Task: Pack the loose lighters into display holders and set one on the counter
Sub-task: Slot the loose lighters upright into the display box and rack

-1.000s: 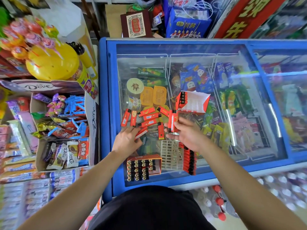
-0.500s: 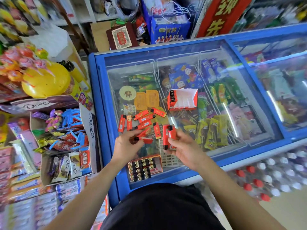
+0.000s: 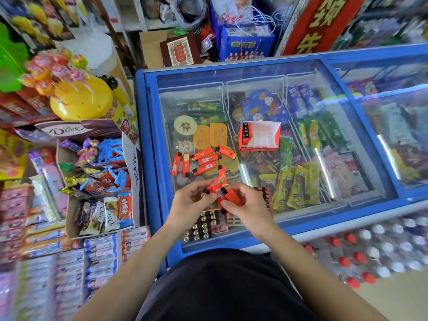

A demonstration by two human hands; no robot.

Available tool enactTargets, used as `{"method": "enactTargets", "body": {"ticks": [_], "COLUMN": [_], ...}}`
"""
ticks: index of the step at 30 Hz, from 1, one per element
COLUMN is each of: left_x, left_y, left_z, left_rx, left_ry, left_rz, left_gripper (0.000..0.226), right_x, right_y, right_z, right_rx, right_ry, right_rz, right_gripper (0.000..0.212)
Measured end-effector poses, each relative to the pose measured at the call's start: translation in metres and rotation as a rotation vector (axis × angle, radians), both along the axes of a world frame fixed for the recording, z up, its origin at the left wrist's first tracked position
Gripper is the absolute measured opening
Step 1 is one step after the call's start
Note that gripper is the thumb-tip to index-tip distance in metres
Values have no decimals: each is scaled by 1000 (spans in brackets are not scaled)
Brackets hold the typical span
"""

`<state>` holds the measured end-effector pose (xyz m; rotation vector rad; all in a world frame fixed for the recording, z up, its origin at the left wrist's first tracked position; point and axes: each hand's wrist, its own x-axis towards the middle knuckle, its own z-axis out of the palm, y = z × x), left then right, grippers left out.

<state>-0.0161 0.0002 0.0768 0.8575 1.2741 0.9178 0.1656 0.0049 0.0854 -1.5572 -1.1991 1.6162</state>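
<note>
A person's left hand [image 3: 191, 201] and right hand [image 3: 246, 206] meet over the near edge of a freezer lid [image 3: 148, 140]. Both are curled round one bundle of red lighters [image 3: 218, 193], apparently squaring them up to slot in together. A part-filled holder [image 3: 203, 228] sits directly beneath, handy for loading. Loose lighters [image 3: 203, 159] lie scattered on the glass just beyond. An open holder [image 3: 260, 137], with only its left column stocked, waits farther back.
</note>
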Motion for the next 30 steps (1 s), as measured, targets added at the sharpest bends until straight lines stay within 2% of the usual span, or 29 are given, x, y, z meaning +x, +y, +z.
{"method": "enactTargets", "body": {"ticks": [4, 9, 13, 17, 21, 27, 30], "left_x": [-2, -3, -13, -32, -46, -50, -49], "left_y": [-1, -2, -7, -17, -28, -44, -50], "left_z": [0, -1, -9, -21, -27, -28, -27], "left_rx": [44, 23, 8, -10, -16, -33, -51], "left_ry": [74, 22, 79, 112, 173, 199, 179], "left_rz": [-20, 34, 88, 150, 166, 135, 123], "left_gripper": [40, 26, 27, 27, 24, 22, 22], "right_x": [-3, -3, 2, 10, 16, 18, 14], "right_y": [-1, 0, -4, -19, -38, -58, -62], "right_z": [-3, -7, -10, -18, -33, -58, -64], "right_rx": [42, 20, 35, 86, 133, 115, 126], "right_ry": [-33, -25, -39, -163, -319, -381, -387], "right_rz": [52, 60, 40, 91, 106, 139, 116], "right_gripper": [19, 33, 25, 8, 19, 7, 17]}}
